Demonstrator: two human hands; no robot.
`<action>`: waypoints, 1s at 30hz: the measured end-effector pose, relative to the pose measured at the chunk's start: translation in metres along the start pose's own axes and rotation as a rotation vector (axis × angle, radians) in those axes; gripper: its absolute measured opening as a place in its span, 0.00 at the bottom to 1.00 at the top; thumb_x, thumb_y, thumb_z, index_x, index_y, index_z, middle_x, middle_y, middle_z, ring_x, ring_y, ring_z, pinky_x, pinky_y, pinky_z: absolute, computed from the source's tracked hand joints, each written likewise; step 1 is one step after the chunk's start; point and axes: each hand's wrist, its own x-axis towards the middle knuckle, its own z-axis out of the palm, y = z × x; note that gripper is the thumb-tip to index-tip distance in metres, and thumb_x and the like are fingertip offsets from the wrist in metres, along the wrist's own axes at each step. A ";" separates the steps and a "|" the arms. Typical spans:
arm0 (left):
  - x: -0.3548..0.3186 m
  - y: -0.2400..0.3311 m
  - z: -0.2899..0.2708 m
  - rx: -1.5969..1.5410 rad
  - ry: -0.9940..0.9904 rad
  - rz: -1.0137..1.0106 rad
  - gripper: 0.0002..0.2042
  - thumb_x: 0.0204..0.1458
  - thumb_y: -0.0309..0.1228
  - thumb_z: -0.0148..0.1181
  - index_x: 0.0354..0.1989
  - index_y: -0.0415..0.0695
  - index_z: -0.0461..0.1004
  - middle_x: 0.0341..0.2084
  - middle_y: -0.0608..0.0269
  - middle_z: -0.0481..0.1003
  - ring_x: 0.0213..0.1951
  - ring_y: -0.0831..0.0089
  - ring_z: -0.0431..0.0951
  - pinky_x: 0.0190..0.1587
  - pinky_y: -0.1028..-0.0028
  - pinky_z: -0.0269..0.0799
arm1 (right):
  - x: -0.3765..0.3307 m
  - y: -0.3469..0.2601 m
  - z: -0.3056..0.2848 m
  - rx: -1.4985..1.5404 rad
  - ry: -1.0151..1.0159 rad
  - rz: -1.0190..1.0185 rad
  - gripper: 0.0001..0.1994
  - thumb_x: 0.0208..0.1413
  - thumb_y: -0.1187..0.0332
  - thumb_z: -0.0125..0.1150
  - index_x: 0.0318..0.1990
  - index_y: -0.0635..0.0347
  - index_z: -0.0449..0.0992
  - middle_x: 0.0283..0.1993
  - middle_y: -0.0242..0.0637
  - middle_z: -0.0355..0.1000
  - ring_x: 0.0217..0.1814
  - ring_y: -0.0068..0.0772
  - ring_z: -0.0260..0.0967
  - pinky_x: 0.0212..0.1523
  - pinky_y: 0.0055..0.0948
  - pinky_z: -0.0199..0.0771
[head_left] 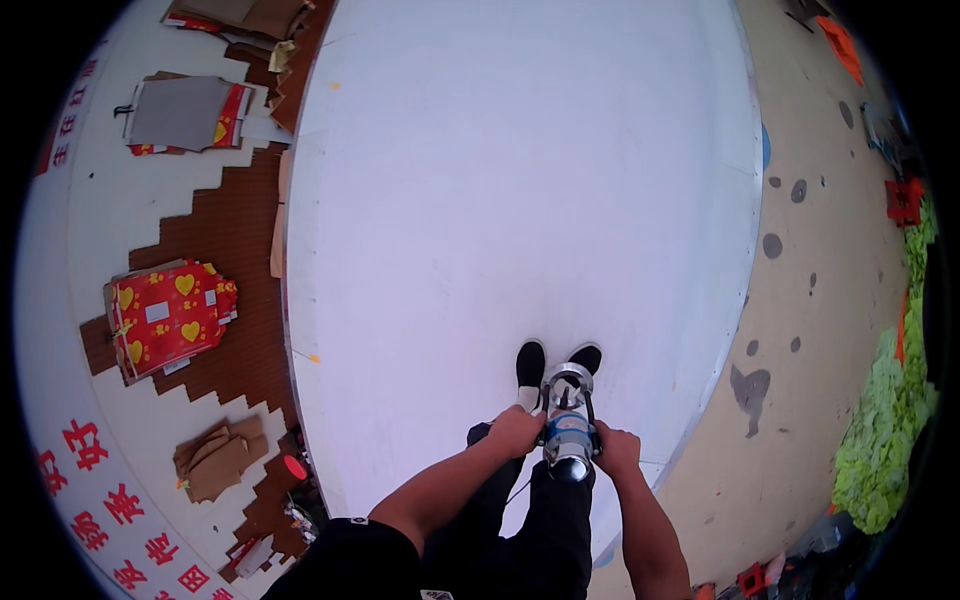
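Between my hands is a two-handled power tool (569,432) with a shiny silver cylindrical body, a blue band around it and a metal ring at its far end. My left hand (516,431) is closed around the dark handle on its left side. On the opposite side, my right hand (617,449) grips the other handle, its fingers partly hidden. A thin dark cord shows near my left leg. The tool hangs in front of my legs, just short of my black shoes (586,357).
I stand on a large white panel (480,200) with raised edges. Left of it lie stacks of red patterned cardboard (172,315) and brown cardboard (222,458) by a wall with red characters. To the right are stained beige floor (730,420), green leafy heaps (873,440) and a red crate (904,203).
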 end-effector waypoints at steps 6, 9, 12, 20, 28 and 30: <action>-0.004 0.021 -0.021 0.057 -0.030 0.001 0.21 0.53 0.34 0.64 0.57 0.47 0.73 0.31 0.51 0.82 0.37 0.45 0.83 0.36 0.49 0.79 | -0.006 0.007 -0.013 0.019 0.056 -0.024 0.27 0.44 0.59 0.72 0.57 0.39 0.78 0.30 0.41 0.81 0.33 0.51 0.81 0.34 0.50 0.78; -0.004 0.015 -0.017 -0.009 -0.049 -0.020 0.23 0.53 0.35 0.64 0.59 0.48 0.73 0.31 0.51 0.83 0.36 0.48 0.84 0.36 0.49 0.79 | -0.002 0.003 -0.023 -0.003 0.020 -0.032 0.26 0.44 0.59 0.72 0.56 0.40 0.79 0.31 0.41 0.81 0.34 0.51 0.81 0.34 0.50 0.79; -0.007 0.016 -0.022 0.000 -0.039 -0.026 0.25 0.53 0.36 0.64 0.61 0.47 0.72 0.32 0.50 0.83 0.36 0.49 0.85 0.37 0.49 0.79 | 0.002 0.000 -0.035 -0.017 -0.002 -0.034 0.24 0.44 0.60 0.71 0.54 0.40 0.80 0.31 0.42 0.81 0.35 0.52 0.81 0.35 0.51 0.79; -0.008 0.019 -0.037 -0.022 -0.068 -0.047 0.23 0.54 0.38 0.63 0.59 0.48 0.74 0.36 0.49 0.83 0.40 0.48 0.85 0.41 0.49 0.79 | 0.010 0.000 -0.059 -0.044 -0.008 -0.073 0.19 0.43 0.57 0.71 0.47 0.41 0.83 0.33 0.40 0.82 0.37 0.50 0.82 0.37 0.50 0.80; -0.011 0.011 -0.064 -0.044 0.004 -0.029 0.20 0.53 0.38 0.63 0.55 0.50 0.75 0.36 0.49 0.83 0.41 0.46 0.84 0.42 0.48 0.79 | 0.022 -0.016 -0.086 -0.096 0.029 -0.079 0.17 0.44 0.57 0.70 0.45 0.39 0.83 0.34 0.39 0.82 0.39 0.48 0.82 0.39 0.49 0.80; -0.012 0.002 -0.067 -0.043 0.055 -0.021 0.16 0.54 0.38 0.62 0.49 0.49 0.76 0.34 0.50 0.83 0.39 0.47 0.84 0.41 0.48 0.79 | 0.028 -0.025 -0.089 -0.094 0.029 -0.063 0.16 0.44 0.58 0.70 0.44 0.40 0.83 0.33 0.39 0.82 0.39 0.49 0.82 0.39 0.49 0.80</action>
